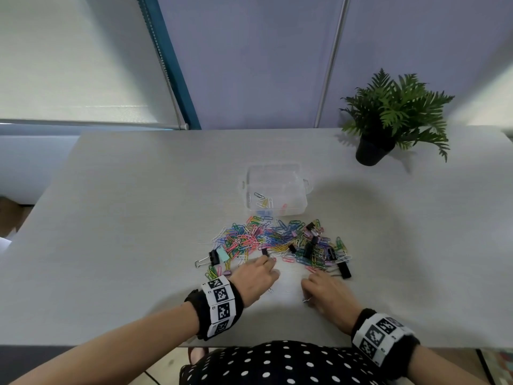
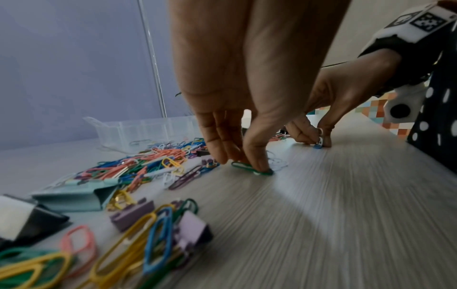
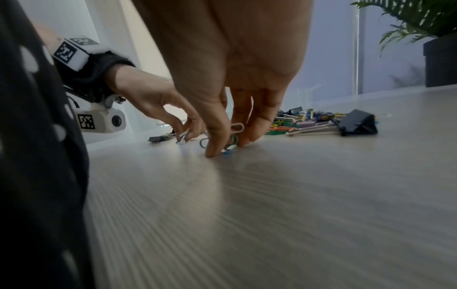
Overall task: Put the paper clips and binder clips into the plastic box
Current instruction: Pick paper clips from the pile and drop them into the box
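Paper clips of many colours (image 1: 266,240) lie heaped with black and pastel binder clips (image 1: 217,256) at mid-bench, just at 6 o'clock of the clear plastic box (image 1: 274,190), which holds a few clips. At 6 o'clock of the heap, the left hand (image 1: 256,279) pinches a green paper clip (image 2: 252,168) against the pale wood-grain bench (image 1: 125,232), fingers (image 2: 258,156) narrow. The right hand (image 1: 327,293) holds several small clips (image 3: 232,136) in its curled fingers. A potted green fern (image 1: 388,118) stands at 2 o'clock.
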